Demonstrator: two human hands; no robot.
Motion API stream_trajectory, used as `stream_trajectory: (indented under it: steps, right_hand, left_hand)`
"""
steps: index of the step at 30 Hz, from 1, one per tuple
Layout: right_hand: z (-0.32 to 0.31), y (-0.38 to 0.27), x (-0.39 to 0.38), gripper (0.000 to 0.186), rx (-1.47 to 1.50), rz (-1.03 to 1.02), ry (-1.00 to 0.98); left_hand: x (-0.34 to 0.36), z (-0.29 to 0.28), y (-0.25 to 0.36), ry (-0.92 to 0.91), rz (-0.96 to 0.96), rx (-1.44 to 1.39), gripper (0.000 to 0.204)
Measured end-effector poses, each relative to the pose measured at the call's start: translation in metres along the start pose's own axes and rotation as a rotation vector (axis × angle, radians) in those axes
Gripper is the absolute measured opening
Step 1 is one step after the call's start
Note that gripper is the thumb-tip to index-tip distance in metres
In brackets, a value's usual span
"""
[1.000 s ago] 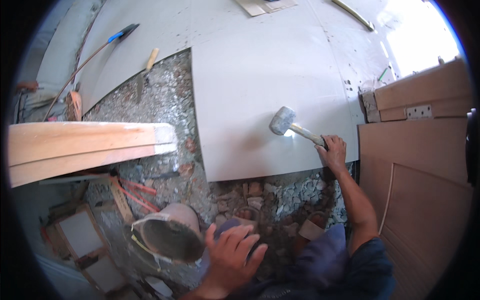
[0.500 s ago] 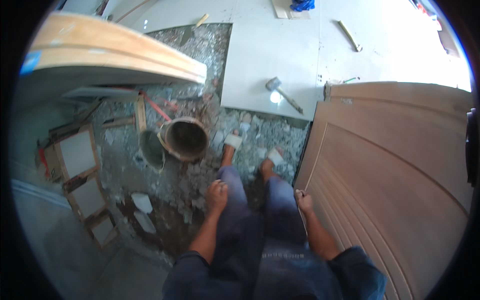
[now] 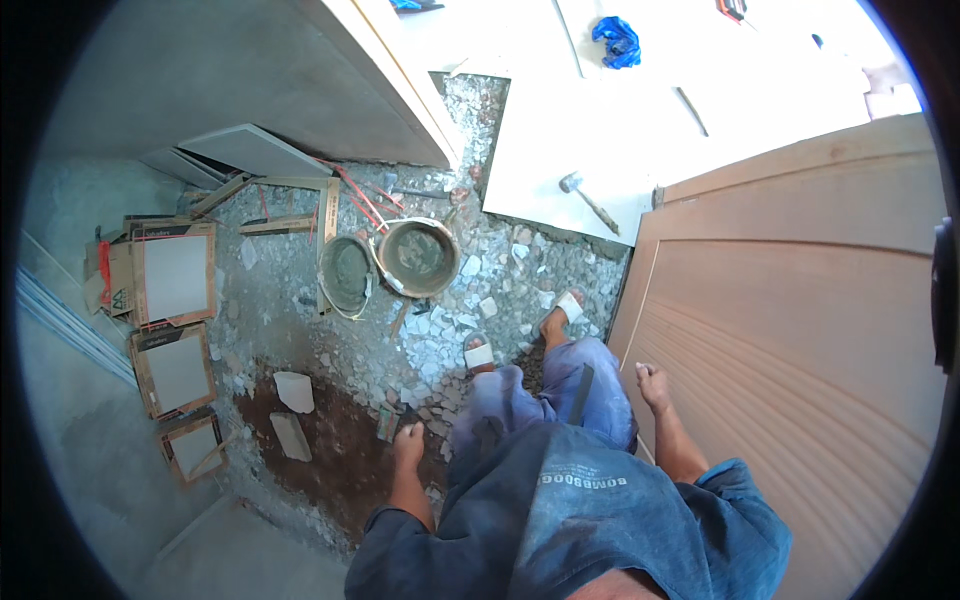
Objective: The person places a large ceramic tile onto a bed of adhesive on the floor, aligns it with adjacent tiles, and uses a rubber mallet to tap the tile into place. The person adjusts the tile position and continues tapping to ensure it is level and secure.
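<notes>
My left hand (image 3: pixel 408 442) hangs by my left side over brown, bare ground, its fingers curled in, and no object shows in it. Beside the wooden door panel (image 3: pixel 780 300), my right hand (image 3: pixel 652 386) is also closed; I see nothing in it, and the two look apart. In front of me two buckets stand side by side: a wide one (image 3: pixel 420 258) with grey residue inside and a narrower grey one (image 3: pixel 346 273). A mallet (image 3: pixel 590 204) lies on the large white floor tile (image 3: pixel 545 165) beyond my feet.
Broken tile rubble (image 3: pixel 440 330) covers the ground around my sandals. Framed cardboard tile boxes (image 3: pixel 175 280) lean along the left wall, near long pale pipes (image 3: pixel 75 325). Grey panels (image 3: pixel 250 150) and wood strips (image 3: pixel 328 225) lie behind the buckets. A blue plastic bag (image 3: pixel 616 42) rests farther off.
My view has shifted, showing more of the left wall and the buckets. My feet have stepped, the right now ahead of the left. My left hand has swung out from my thigh.
</notes>
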State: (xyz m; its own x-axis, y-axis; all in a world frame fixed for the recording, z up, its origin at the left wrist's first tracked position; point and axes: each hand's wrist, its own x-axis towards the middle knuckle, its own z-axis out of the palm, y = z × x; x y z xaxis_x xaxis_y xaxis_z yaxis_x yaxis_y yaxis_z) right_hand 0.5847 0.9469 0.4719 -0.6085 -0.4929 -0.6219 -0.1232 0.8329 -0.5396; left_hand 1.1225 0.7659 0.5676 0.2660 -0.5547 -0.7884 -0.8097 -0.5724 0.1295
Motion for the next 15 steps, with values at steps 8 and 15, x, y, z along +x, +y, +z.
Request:
stream_trajectory:
  steps: [8, 15]
  right_hand:
    - [0.051, 0.027, -0.14, 0.048, -0.242, 0.184, -0.162]
    - [0.076, 0.047, -0.195, 0.048, -0.108, 0.142, -0.091]
  left_hand:
    - [0.027, -0.053, -0.044, 0.123, 0.233, -0.173, 0.052]
    - [0.014, -0.071, -0.214, 0.119, -0.129, -0.274, 0.046]
